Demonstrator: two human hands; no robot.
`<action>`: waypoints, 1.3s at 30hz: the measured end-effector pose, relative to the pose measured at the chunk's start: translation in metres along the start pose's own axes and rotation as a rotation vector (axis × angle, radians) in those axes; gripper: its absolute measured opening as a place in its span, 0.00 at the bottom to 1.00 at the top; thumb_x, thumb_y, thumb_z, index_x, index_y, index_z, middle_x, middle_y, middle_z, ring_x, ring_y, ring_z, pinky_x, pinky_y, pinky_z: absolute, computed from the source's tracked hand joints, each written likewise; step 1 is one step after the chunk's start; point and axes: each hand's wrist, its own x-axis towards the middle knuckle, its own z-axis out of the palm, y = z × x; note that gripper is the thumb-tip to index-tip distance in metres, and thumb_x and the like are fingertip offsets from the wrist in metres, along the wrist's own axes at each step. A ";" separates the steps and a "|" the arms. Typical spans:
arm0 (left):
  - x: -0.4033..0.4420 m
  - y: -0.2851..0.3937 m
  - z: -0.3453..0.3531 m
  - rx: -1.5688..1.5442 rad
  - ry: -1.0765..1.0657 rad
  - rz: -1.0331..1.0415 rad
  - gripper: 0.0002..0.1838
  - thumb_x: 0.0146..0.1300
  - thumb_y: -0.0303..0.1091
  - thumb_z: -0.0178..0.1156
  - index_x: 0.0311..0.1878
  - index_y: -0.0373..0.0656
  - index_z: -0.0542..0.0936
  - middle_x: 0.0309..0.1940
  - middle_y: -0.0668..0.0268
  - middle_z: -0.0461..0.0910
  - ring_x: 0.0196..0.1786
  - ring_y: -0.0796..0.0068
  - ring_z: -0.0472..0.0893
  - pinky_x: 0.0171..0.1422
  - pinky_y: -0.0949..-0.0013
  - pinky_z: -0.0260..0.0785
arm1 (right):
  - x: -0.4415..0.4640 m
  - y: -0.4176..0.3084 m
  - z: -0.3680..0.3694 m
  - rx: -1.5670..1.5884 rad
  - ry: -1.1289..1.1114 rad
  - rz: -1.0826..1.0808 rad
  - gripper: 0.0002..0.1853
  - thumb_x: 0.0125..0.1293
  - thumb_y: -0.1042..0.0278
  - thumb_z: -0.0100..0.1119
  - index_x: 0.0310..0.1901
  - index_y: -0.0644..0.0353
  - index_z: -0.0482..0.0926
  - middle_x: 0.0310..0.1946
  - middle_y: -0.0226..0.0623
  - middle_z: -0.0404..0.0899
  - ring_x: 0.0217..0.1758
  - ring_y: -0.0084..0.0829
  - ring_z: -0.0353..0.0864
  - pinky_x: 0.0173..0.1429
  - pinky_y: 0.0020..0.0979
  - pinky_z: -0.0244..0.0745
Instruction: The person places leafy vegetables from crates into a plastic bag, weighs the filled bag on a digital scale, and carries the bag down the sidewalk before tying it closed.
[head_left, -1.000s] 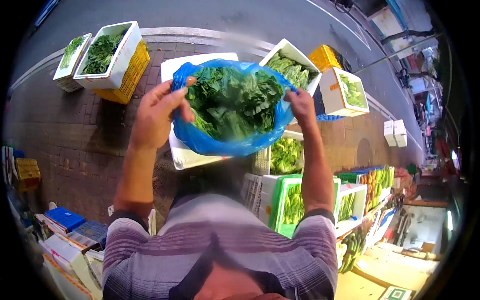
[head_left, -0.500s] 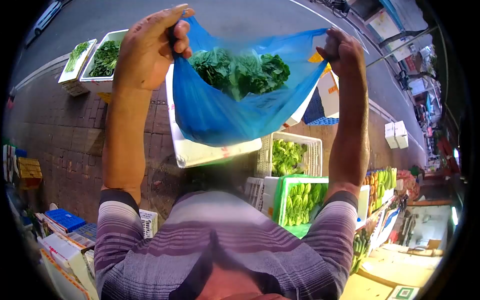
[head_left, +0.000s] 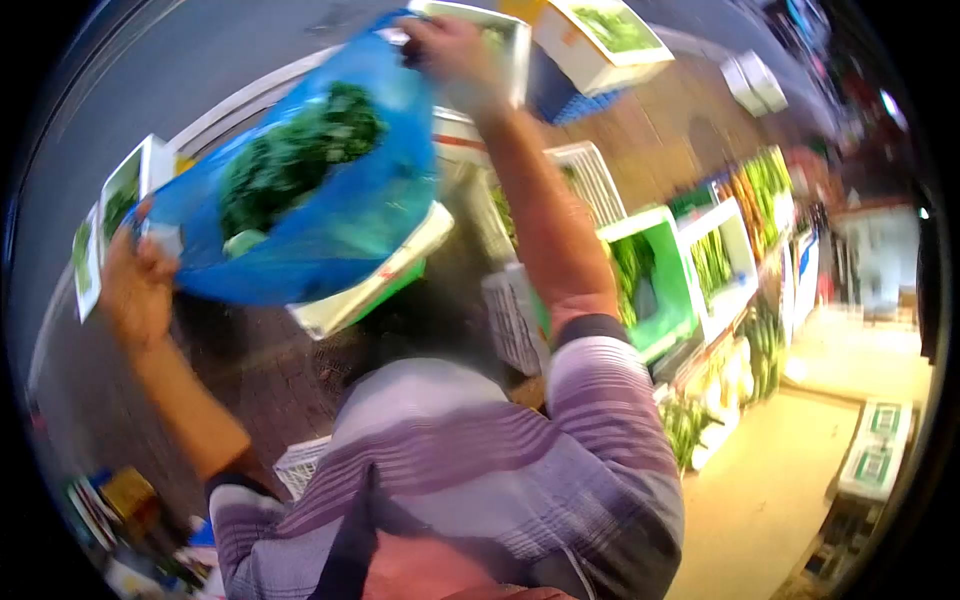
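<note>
Between my raised hands a translucent blue plastic bag (head_left: 340, 265) is stretched wide, its mouth facing up. Dark green leafy vegetables (head_left: 300, 160) lie inside it, with a pale stem end at the lower left. My left hand (head_left: 140, 285) grips the bag's left edge, fingers closed and somewhat blurred. At the upper right, my right hand (head_left: 455, 60) is closed on the opposite edge. A white foam box (head_left: 365, 300) shows partly below the bag, with green along its side. The rest of that box is hidden behind the bag.
To the right are a white plastic crate (head_left: 590, 180), a green-lined box (head_left: 680, 315) of greens and a white box (head_left: 735, 290). Foam boxes of greens, including one box (head_left: 625, 65), line the road. A white package (head_left: 755, 85) stands farther right.
The bag has swung left and tilted, my left hand dropping lower and my right hand ending higher. My view has turned, showing more of the stall on the right. Both hands still hold the bag.
</note>
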 end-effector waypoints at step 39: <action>0.014 0.017 -0.002 1.028 0.995 -0.032 0.26 0.72 0.45 0.58 0.66 0.38 0.73 0.44 0.59 0.81 0.45 0.63 0.81 0.55 0.59 0.73 | -0.446 0.521 -0.420 -1.309 0.179 0.797 0.26 0.59 0.58 0.66 0.58 0.56 0.76 0.57 0.41 0.77 0.59 0.47 0.75 0.72 0.61 0.56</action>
